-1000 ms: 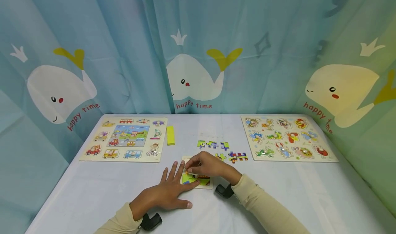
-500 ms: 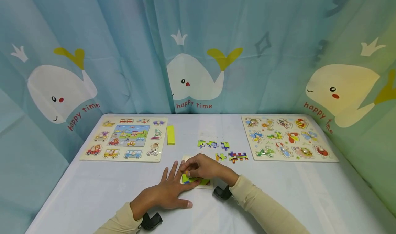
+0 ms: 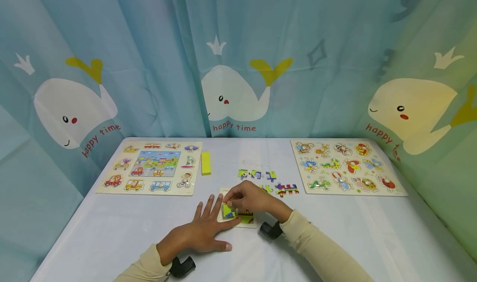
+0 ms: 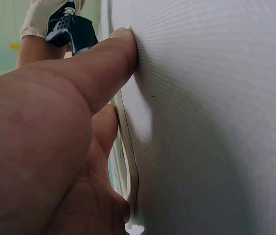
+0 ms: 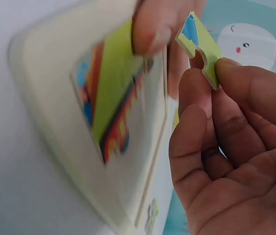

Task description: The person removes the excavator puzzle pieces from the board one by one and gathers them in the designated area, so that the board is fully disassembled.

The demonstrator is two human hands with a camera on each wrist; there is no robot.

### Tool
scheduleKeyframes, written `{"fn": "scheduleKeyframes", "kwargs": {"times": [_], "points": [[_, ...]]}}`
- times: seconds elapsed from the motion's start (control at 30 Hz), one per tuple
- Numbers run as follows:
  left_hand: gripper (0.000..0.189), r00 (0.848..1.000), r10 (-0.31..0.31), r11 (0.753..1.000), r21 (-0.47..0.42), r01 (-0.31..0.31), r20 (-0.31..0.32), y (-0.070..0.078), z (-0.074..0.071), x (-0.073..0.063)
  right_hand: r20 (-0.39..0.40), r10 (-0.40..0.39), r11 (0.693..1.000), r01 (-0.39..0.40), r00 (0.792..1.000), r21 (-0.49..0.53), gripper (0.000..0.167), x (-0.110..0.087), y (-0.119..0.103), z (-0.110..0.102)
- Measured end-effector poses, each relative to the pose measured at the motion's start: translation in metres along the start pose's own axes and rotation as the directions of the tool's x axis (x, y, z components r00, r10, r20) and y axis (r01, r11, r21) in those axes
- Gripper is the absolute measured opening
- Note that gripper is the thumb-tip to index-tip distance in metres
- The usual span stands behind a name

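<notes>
My right hand pinches a green jigsaw piece with a blue corner between thumb and fingertips. The right wrist view shows this piece raised off the small framed puzzle board. Inside that board's pale frame lie joined pieces in green, red and blue, beside a bare stretch of backing. My left hand lies spread with straight fingers, its index finger and thumb side reaching onto the board's left and lower part. In the left wrist view its thumb is extended near the white tabletop.
Loose jigsaw pieces lie behind the board, with a joined purple and red group to the right. A yellow block stands beside a vehicle peg puzzle. An insect peg puzzle is at back right, before a whale-print curtain.
The right hand dips toward the board, then rises slightly with the green, blue-cornered piece, which is now tilted up from the board. The left hand stays in place.
</notes>
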State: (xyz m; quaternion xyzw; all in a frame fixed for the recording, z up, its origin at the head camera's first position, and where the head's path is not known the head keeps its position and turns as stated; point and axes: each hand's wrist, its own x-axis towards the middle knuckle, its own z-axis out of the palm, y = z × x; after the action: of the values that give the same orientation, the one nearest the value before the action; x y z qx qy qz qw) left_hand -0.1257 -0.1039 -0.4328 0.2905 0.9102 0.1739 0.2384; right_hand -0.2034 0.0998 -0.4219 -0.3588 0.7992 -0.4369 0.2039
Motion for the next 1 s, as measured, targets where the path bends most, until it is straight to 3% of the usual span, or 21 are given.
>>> {"fn": "scheduleKeyframes", "kwargs": {"times": [0.73, 1.0], "points": [[0.067, 1.000, -0.019, 1.000, 0.011, 0.019, -0.008, 0.003, 0.001, 0.001, -0.075, 0.058, 0.998, -0.058, 0.995, 0.008, 0.012, -0.036, 0.022, -0.040], [0.067, 1.000, -0.024, 1.000, -0.008, 0.024, -0.005, 0.003, 0.000, 0.000, -0.095, 0.065, 0.996, -0.069, 0.993, -0.047, 0.014, -0.048, 0.033, -0.052]]}}
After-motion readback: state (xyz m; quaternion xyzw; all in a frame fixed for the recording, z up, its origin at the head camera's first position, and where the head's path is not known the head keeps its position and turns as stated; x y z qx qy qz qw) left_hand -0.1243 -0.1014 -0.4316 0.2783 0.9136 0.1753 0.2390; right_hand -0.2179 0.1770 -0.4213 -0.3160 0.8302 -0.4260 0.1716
